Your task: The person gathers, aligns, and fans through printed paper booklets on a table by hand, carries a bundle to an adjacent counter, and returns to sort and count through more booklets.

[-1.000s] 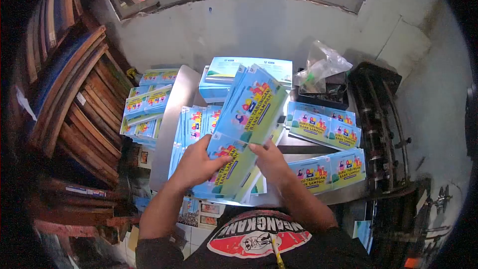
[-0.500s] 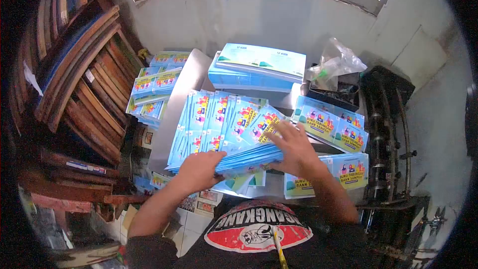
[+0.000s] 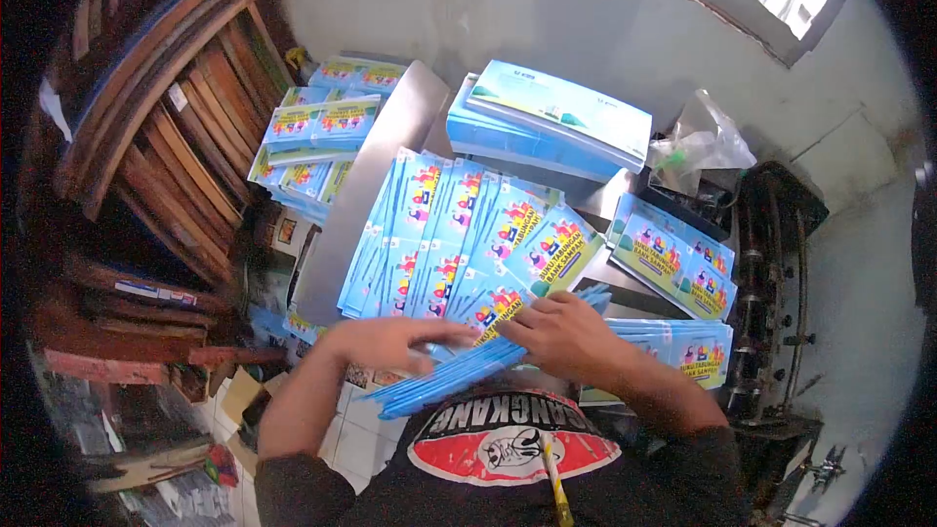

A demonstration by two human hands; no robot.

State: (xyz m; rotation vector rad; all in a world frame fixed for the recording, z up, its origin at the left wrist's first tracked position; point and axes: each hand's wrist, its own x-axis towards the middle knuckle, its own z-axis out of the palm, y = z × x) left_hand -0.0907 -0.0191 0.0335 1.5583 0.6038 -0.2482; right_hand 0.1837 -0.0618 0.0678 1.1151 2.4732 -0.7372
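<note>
Currently, a thin bundle of blue sheets [image 3: 439, 379] is held edge-on in the lower centre of the frame, slanting down to the left. It is gripped near its upper right end by the right hand [image 3: 564, 334], whose fingers are curled over it. The left hand [image 3: 388, 344] is blurred, with fingers extended and thumb apart above the bundle's left part; it is clenched on nothing, and whether the sheets are touched by it cannot be told. Just above both hands, overlapping printed covers [image 3: 422, 234] are fanned across the metal table [image 3: 398, 137]. A thick stack [image 3: 556, 122] is seen at upper centre, with a clear plastic bag [image 3: 711, 137] beside its right end. More covers are piled at upper left [image 3: 317, 127] and laid at centre right [image 3: 669, 254].
</note>
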